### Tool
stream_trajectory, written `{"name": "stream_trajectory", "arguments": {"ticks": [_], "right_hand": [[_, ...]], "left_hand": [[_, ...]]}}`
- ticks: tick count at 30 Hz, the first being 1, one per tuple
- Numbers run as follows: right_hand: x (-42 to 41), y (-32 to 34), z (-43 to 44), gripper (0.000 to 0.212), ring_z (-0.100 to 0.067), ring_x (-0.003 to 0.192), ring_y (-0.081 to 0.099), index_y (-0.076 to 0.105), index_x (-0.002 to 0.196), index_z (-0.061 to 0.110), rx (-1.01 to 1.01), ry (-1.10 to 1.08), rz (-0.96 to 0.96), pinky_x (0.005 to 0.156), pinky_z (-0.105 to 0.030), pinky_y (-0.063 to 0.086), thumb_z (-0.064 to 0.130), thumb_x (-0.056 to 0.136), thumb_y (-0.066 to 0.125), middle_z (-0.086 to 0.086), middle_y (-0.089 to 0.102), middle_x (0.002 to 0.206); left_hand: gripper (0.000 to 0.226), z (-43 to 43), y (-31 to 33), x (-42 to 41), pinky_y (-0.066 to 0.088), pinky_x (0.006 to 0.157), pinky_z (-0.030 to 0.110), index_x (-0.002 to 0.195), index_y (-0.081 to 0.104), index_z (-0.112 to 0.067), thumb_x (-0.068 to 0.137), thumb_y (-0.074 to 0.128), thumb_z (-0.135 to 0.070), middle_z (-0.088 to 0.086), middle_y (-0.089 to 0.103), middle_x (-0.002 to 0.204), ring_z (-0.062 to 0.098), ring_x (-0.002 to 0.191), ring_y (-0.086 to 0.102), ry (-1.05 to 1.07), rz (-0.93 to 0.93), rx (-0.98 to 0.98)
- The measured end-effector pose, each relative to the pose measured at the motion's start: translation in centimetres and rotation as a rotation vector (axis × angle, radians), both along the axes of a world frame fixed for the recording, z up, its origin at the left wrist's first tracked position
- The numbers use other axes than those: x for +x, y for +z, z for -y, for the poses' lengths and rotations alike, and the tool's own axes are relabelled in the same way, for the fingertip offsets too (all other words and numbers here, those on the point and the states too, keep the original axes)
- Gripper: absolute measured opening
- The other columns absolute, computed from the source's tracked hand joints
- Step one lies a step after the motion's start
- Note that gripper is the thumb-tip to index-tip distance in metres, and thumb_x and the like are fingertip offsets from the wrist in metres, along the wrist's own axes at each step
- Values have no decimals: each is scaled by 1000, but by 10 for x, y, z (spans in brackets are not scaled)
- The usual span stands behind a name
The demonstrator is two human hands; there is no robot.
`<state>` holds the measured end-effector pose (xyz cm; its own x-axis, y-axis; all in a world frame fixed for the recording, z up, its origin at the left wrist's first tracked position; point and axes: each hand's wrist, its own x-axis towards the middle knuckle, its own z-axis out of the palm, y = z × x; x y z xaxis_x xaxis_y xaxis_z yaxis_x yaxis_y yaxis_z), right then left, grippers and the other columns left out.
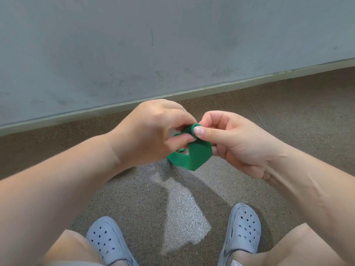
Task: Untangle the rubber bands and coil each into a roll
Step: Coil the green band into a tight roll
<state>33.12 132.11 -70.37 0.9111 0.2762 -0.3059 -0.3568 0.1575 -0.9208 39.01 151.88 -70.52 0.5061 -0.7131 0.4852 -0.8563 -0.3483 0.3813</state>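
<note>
A flat green band, partly coiled at its far end, is pinched between both hands, left and right, above the floor; possibly a second loop hangs behind.

- No text, label, brand, number or sign can be read anywhere in the head view.
- The green rubber band, the grey clogs, the wall and the floor show no legible marking.

One band; two hands, left hand and right hand; two clogs; one floor; one wall.
</note>
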Motion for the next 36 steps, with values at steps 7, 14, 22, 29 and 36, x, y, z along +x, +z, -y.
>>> {"name": "stream_trajectory", "arguments": {"ticks": [7,14,22,29,36], "right_hand": [[5,2,6,8,-16,80,71,58,90,13,113,85,12,78,-32,53,20,93,60,-6,73,86],[21,4,19,14,-28,89,71,56,89,4,-47,162,267,80,-35,57,9,84,68,-21,72,93],[20,16,18,32,-29,79,63,57,91,13,58,156,332,74,-68,49,28,78,83,-14,66,89],[20,-4,1,60,-25,86,64,52,121,14,230,147,187,92,-53,46,35,75,84,-9,62,93],[39,-7,19,25,-19,92,65,64,103,3,-254,231,265,85,-36,52,4,79,68,-10,69,95]], "left_hand": [[13,-3,1,-4,54,78,34,97,74,-4,89,68,-13,6,73,92,26,81,68,106,88,-61],[11,0,8,-9,53,76,37,96,74,-4,86,69,-5,4,74,90,20,83,66,119,58,-107],[12,1,25,-13,54,76,35,96,74,0,85,71,3,9,72,91,22,81,66,103,111,-222],[13,1,18,-7,54,80,37,100,72,5,88,65,4,13,70,97,25,87,66,147,121,-212],[13,-9,22,11,53,82,34,101,69,4,89,63,5,11,68,96,22,85,61,268,125,-254]]}}
